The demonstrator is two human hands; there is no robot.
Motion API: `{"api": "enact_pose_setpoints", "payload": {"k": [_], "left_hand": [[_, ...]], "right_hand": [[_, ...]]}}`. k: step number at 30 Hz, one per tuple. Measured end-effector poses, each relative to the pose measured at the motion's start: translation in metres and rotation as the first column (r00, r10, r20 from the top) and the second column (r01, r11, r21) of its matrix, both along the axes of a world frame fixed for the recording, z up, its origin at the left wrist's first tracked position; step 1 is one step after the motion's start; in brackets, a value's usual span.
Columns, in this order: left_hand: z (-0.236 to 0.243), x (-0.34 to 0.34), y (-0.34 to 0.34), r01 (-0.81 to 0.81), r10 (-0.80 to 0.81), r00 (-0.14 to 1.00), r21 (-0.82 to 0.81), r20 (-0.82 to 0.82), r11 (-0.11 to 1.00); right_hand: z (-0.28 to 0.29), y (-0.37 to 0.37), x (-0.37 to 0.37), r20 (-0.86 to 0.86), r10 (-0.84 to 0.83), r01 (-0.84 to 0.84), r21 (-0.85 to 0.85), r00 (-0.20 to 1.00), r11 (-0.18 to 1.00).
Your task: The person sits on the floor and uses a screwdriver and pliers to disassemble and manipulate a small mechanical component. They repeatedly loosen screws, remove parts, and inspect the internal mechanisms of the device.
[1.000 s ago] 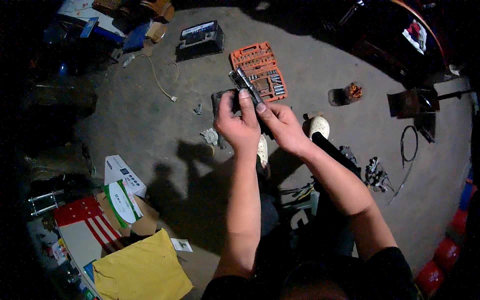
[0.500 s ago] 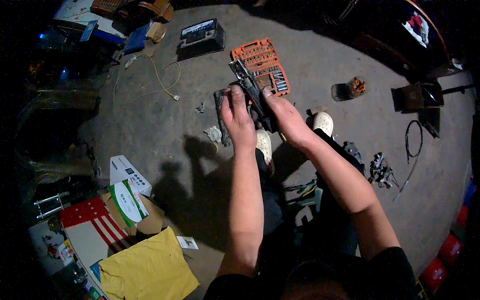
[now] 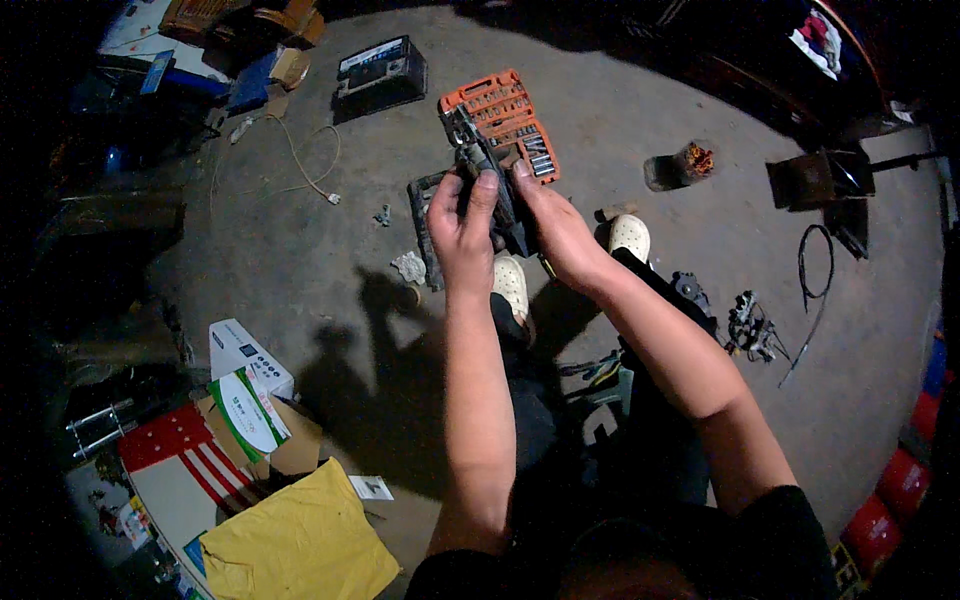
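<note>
In the head view, my left hand (image 3: 464, 228) grips one side of the dark part (image 3: 512, 215) and my right hand (image 3: 562, 238) the other. I hold it tilted, clear of the floor (image 3: 610, 120), its top end overlapping the left edge of the orange case (image 3: 462, 97). The battery (image 3: 382, 82) stands toward the floor's far left corner.
</note>
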State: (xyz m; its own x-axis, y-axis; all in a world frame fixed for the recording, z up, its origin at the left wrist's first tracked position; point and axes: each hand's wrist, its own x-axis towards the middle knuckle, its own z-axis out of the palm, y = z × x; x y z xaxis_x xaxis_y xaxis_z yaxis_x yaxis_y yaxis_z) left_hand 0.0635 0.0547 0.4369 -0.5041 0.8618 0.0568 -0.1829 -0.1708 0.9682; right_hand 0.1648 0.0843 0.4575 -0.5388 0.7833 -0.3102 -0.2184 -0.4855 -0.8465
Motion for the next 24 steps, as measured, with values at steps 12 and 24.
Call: {"api": "enact_pose_setpoints", "payload": {"k": [12,24], "left_hand": [[-0.001,-0.007,-0.006,-0.036,0.035,0.989,-0.007,-0.141,0.999],[0.005,0.005,-0.007,0.066,-0.057,0.94,0.014,-0.335,0.998]], "right_hand": [[-0.02,0.018,0.002,0.149,-0.311,0.172,0.58,0.939,0.797],[-0.01,0.028,0.02,-0.012,-0.262,0.224,0.559,0.965,0.798]]}}
